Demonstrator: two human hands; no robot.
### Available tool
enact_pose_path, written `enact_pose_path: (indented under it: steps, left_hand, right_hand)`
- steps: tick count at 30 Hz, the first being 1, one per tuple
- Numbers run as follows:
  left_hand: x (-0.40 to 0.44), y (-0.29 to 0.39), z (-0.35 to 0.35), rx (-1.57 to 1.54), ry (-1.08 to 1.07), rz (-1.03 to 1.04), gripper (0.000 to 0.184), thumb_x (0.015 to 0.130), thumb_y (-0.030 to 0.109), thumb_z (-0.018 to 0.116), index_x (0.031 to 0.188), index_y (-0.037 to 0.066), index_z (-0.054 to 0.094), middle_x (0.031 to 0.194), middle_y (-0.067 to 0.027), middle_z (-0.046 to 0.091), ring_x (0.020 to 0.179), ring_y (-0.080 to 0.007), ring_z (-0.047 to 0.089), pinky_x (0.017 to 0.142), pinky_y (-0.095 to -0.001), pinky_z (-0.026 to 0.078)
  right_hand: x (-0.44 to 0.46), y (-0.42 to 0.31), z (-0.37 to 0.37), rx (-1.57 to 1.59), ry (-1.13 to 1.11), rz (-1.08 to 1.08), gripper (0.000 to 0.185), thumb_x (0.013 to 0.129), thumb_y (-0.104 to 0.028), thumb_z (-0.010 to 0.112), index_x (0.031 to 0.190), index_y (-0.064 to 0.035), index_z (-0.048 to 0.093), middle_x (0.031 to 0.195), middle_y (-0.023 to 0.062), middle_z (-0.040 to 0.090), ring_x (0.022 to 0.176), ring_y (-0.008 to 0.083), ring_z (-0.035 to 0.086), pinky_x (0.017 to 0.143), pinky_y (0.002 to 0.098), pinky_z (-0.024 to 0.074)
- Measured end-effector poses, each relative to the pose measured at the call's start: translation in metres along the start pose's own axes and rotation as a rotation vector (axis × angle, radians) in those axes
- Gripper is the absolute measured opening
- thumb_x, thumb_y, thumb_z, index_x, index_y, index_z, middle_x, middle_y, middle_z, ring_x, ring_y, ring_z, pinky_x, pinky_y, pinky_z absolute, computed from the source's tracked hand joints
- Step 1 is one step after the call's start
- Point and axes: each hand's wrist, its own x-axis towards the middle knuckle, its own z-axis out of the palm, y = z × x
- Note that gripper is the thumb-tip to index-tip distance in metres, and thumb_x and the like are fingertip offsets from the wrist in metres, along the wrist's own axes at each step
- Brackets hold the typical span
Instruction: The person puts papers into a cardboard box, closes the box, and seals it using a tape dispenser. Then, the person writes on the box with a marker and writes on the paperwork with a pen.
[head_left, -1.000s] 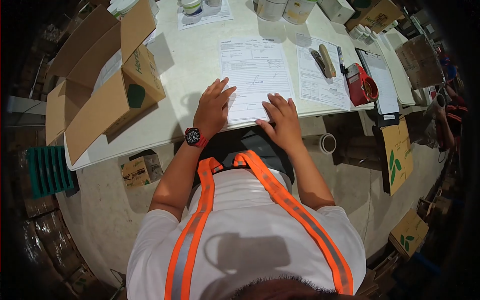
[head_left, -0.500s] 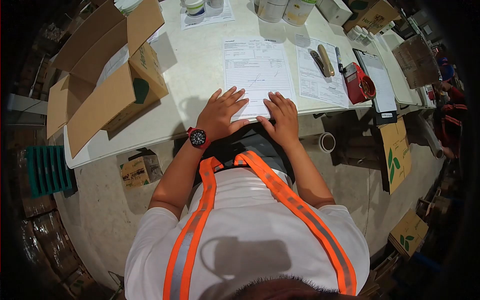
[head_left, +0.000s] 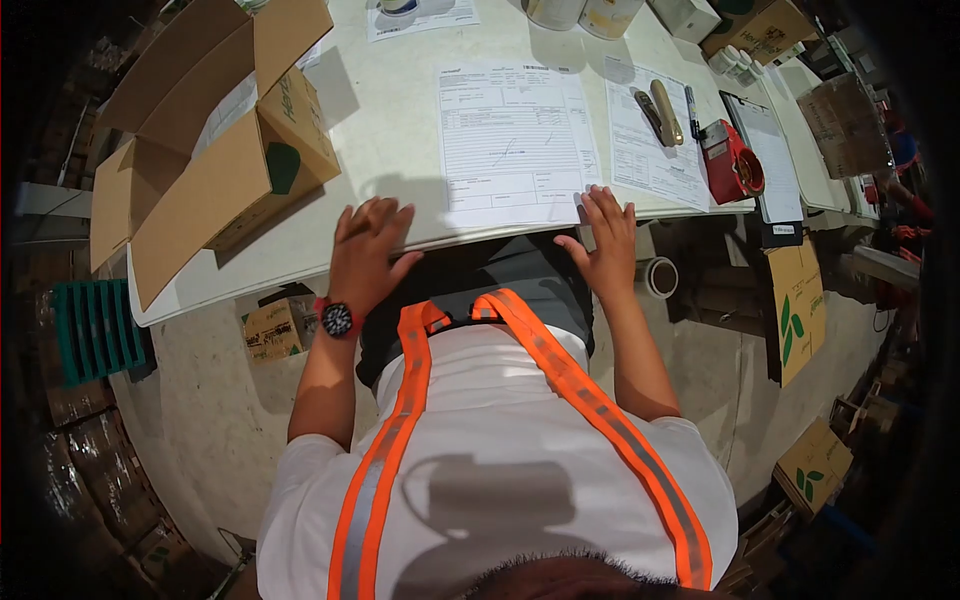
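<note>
Paper (head_left: 512, 140) lies flat just past your two hands, between them. Your left hand (head_left: 370, 250) is empty and loose at the table (head_left: 390, 125) edge, with the open box (head_left: 220, 190) left of it. Your right hand (head_left: 608, 240), also empty, is by the paper's corner.

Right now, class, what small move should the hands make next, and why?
Probably slide the left hand rightward to the near left corner of the central printed form: it sits off that form, while the right hand is at the near right corner, so together they could steady it.
</note>
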Motion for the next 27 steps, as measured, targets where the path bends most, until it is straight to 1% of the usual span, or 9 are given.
enact_pose_path:
  steps: [4, 10, 11, 14, 15, 18, 19, 23, 27]
  left_hand:
    - [-0.012, 0.006, 0.0, 0.014, 0.034, -0.026, 0.072, 0.083, 0.037, 0.078, 0.146, 0.014, 0.051, 0.153, -0.0104, 0.045, 0.146, -0.0304, 0.037, 0.122, -0.0502, 0.024]
    - [0.027, 0.042, 0.02, -0.092, 0.038, 0.207, 0.076, 0.086, 0.035, 0.076, 0.151, 0.014, 0.042, 0.154, -0.0123, 0.043, 0.149, -0.0303, 0.032, 0.123, -0.0506, 0.023]
    - [0.03, 0.046, 0.023, -0.094, 0.084, 0.209, 0.071, 0.086, 0.031, 0.077, 0.148, 0.016, 0.046, 0.142, -0.0112, 0.052, 0.14, -0.03, 0.043, 0.12, -0.0509, 0.028]
    - [0.029, 0.041, 0.023, -0.07, 0.116, 0.2, 0.063, 0.085, 0.028, 0.078, 0.142, 0.017, 0.054, 0.124, -0.0085, 0.059, 0.122, -0.0284, 0.055, 0.116, -0.0511, 0.033]
    - [0.029, 0.04, 0.018, -0.063, 0.229, 0.209, 0.048, 0.084, 0.026, 0.078, 0.13, 0.015, 0.065, 0.106, -0.0064, 0.06, 0.103, -0.0267, 0.059, 0.106, -0.0484, 0.042]
    - [0.014, 0.023, 0.018, -0.108, 0.248, 0.12, 0.036, 0.085, 0.025, 0.078, 0.118, 0.013, 0.07, 0.1, -0.0065, 0.06, 0.099, -0.0271, 0.06, 0.096, -0.0437, 0.046]
    - [0.012, 0.02, 0.014, -0.08, 0.313, 0.12, 0.028, 0.085, 0.022, 0.078, 0.109, 0.011, 0.073, 0.093, -0.0067, 0.061, 0.093, -0.0275, 0.061, 0.086, -0.0418, 0.048]
    - [0.008, 0.005, 0.01, -0.088, 0.359, 0.092, 0.019, 0.086, 0.018, 0.076, 0.1, 0.007, 0.073, 0.091, -0.0077, 0.063, 0.089, -0.0273, 0.063, 0.083, -0.0426, 0.048]
    - [0.006, -0.002, 0.009, -0.08, 0.391, 0.052, 0.016, 0.088, 0.018, 0.074, 0.098, 0.005, 0.073, 0.104, -0.0089, 0.069, 0.099, -0.0302, 0.066, 0.088, -0.0436, 0.05]
  right_hand:
    - [-0.003, -0.007, 0.002, -0.015, -0.008, -0.034, 0.061, 0.079, -0.036, 0.082, 0.133, -0.0154, 0.061, 0.142, 0.0052, 0.057, 0.139, 0.0288, 0.048, 0.117, 0.0636, 0.0223]
    - [0.004, -0.032, 0.003, 0.017, -0.076, -0.166, 0.052, 0.082, -0.031, 0.08, 0.131, -0.0193, 0.063, 0.14, 0.0022, 0.058, 0.136, 0.0254, 0.05, 0.116, 0.0686, 0.0199]
    - [0.005, -0.033, 0.0, 0.036, -0.075, -0.111, 0.051, 0.083, -0.029, 0.08, 0.13, -0.0198, 0.063, 0.14, 0.0018, 0.058, 0.136, 0.0247, 0.051, 0.116, 0.0685, 0.0199]
    - [0.003, -0.017, -0.009, -0.002, -0.03, -0.003, 0.048, 0.084, -0.024, 0.079, 0.129, -0.0209, 0.064, 0.14, -0.0001, 0.059, 0.135, 0.0222, 0.052, 0.117, 0.0672, 0.02]
    - [-0.001, -0.005, -0.011, -0.049, -0.03, -0.003, 0.048, 0.083, -0.023, 0.079, 0.129, -0.0205, 0.064, 0.14, -0.0003, 0.059, 0.135, 0.022, 0.052, 0.117, 0.0662, 0.0206]
    - [-0.011, 0.012, -0.014, -0.084, -0.003, -0.005, 0.047, 0.082, -0.017, 0.079, 0.127, -0.0209, 0.065, 0.138, -0.0009, 0.061, 0.133, 0.0213, 0.054, 0.117, 0.0642, 0.0217]
    - [-0.013, 0.013, -0.014, -0.073, 0.007, -0.005, 0.046, 0.081, -0.015, 0.079, 0.125, -0.0212, 0.066, 0.136, -0.0013, 0.062, 0.133, 0.021, 0.055, 0.117, 0.0642, 0.0215]
    - [-0.01, 0.007, -0.012, -0.02, 0.064, -0.046, 0.04, 0.08, -0.01, 0.078, 0.117, -0.0207, 0.07, 0.126, -0.0028, 0.067, 0.124, 0.0194, 0.06, 0.117, 0.063, 0.0227]
    - [0.0, -0.012, -0.007, 0.075, 0.091, -0.139, 0.033, 0.079, -0.009, 0.078, 0.109, -0.0216, 0.072, 0.11, -0.0048, 0.071, 0.11, 0.0178, 0.065, 0.116, 0.0615, 0.0254]
